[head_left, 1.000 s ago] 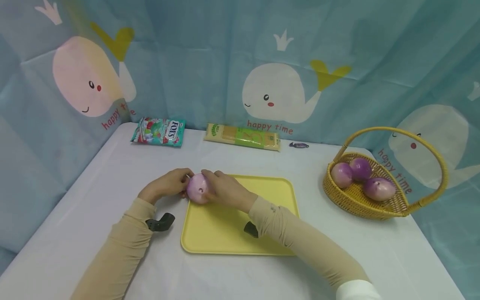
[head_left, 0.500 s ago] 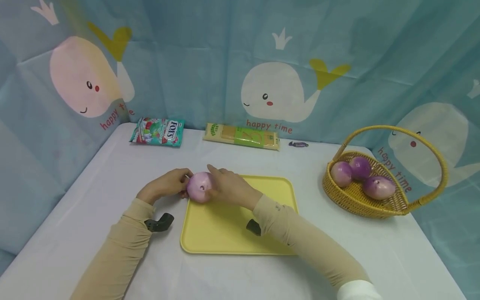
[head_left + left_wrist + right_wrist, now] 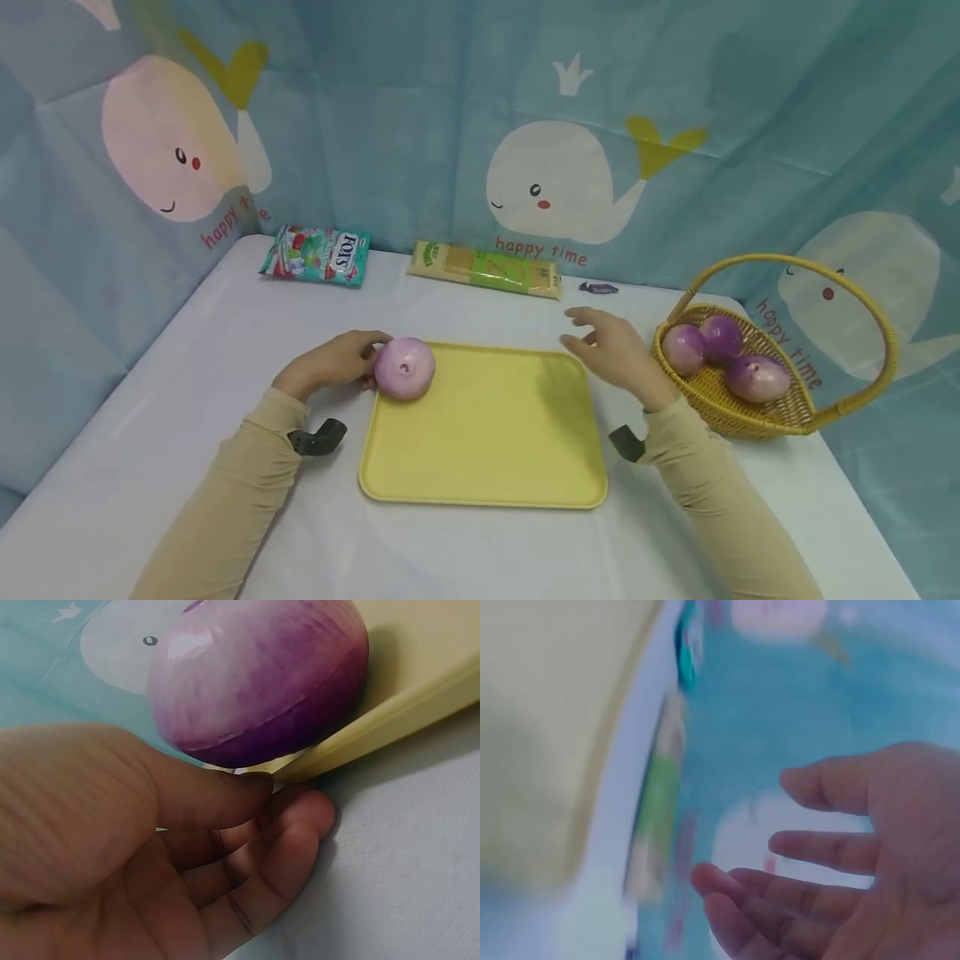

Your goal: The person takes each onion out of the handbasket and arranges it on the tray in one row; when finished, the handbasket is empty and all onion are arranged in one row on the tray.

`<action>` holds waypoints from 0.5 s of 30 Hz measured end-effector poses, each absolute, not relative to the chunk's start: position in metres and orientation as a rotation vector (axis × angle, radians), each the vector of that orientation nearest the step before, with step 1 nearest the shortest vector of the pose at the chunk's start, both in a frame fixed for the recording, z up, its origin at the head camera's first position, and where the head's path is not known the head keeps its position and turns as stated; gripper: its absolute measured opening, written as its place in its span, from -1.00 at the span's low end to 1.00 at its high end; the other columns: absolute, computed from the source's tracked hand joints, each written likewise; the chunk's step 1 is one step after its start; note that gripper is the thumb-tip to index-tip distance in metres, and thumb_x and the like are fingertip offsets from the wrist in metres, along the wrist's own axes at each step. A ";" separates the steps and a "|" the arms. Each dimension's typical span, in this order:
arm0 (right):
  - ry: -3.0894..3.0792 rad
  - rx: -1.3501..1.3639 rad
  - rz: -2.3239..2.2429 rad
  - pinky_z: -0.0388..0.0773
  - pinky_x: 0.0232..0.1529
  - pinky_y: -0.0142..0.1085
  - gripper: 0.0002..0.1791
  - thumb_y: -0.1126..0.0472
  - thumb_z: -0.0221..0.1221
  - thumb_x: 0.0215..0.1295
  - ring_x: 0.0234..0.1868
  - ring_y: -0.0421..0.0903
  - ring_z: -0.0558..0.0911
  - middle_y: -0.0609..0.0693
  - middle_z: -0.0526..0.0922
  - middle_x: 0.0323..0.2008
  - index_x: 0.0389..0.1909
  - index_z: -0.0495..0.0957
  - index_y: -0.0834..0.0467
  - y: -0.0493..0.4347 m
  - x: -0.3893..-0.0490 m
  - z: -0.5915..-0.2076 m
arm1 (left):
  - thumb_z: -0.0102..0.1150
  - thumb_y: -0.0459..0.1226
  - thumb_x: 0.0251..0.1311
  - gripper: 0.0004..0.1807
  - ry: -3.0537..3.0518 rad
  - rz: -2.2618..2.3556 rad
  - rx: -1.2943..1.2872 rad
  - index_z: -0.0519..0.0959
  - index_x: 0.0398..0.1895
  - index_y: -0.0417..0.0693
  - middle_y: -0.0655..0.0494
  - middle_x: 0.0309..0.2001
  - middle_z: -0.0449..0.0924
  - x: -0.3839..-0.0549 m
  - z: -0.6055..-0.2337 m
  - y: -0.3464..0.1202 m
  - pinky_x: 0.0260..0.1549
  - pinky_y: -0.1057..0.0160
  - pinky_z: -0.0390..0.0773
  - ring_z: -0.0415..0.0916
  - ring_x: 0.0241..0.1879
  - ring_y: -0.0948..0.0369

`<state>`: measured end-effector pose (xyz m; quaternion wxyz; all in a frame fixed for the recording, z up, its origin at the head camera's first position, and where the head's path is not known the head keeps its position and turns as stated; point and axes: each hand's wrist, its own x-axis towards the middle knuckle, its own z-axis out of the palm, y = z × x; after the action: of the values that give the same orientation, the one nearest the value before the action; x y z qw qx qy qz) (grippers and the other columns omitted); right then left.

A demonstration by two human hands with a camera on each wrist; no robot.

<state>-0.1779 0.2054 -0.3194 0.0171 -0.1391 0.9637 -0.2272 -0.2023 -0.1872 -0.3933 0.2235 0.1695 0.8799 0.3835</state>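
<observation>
A purple-and-white onion [image 3: 405, 368] sits in the far left corner of a yellow tray [image 3: 487, 442]. My left hand [image 3: 337, 362] is at that corner, just left of the onion. In the left wrist view, the thumb and curled fingers [image 3: 292, 847] pinch the tray's rim [image 3: 352, 754] right below the onion [image 3: 259, 675]. My right hand [image 3: 615, 350] is in the air by the tray's far right corner, between tray and basket. Its fingers are spread and relaxed, with nothing in them, as the right wrist view also shows.
At the right stands a wicker basket [image 3: 720, 412] with a tall arched handle, holding three purple onions [image 3: 757, 377]. Along the back lie a teal candy bag [image 3: 318, 256], a long noodle packet [image 3: 486, 269] and a small purple wrapped candy [image 3: 597, 288]. A blue curtain [image 3: 405, 167] hangs behind.
My right hand has let go of the onion and moved right, toward the basket. The onion stays in the tray's corner, and my left hand keeps its place there.
</observation>
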 end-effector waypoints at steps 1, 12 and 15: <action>3.023 -0.379 -0.706 0.61 -0.08 0.02 -0.45 0.02 0.11 0.40 -0.06 0.14 0.70 0.27 0.54 0.20 0.32 0.39 0.18 0.221 -0.177 -0.318 | -0.23 -0.48 0.33 -0.50 2.431 1.052 0.475 0.29 0.34 -0.33 -0.01 -0.50 0.53 -0.203 -0.392 -0.187 -0.31 0.26 0.45 0.46 -0.48 0.20; 3.275 -0.054 -0.465 0.25 0.17 0.33 -0.51 0.12 0.04 0.37 0.16 0.48 0.36 0.50 0.47 0.11 0.21 0.42 0.34 0.344 -0.174 -0.329 | -0.25 -0.47 0.31 -0.47 2.424 1.028 0.464 0.26 0.38 -0.32 0.03 -0.53 0.51 -0.205 -0.391 -0.187 -0.25 0.25 0.42 0.45 -0.48 0.20; 3.193 -0.008 -0.356 0.22 0.16 0.42 -0.38 0.02 0.02 0.41 0.18 0.56 0.30 0.59 0.36 0.15 0.33 0.29 0.34 0.354 -0.174 -0.337 | -0.24 -0.47 0.31 -0.47 2.408 1.052 0.457 0.26 0.37 -0.32 0.02 -0.51 0.52 -0.204 -0.394 -0.188 -0.27 0.25 0.43 0.45 -0.47 0.19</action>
<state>-0.1743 0.3538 -0.3369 -0.0355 -0.0024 0.9932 -0.1106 -0.2044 -0.1879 -0.3936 0.2351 0.1665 0.8775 0.3834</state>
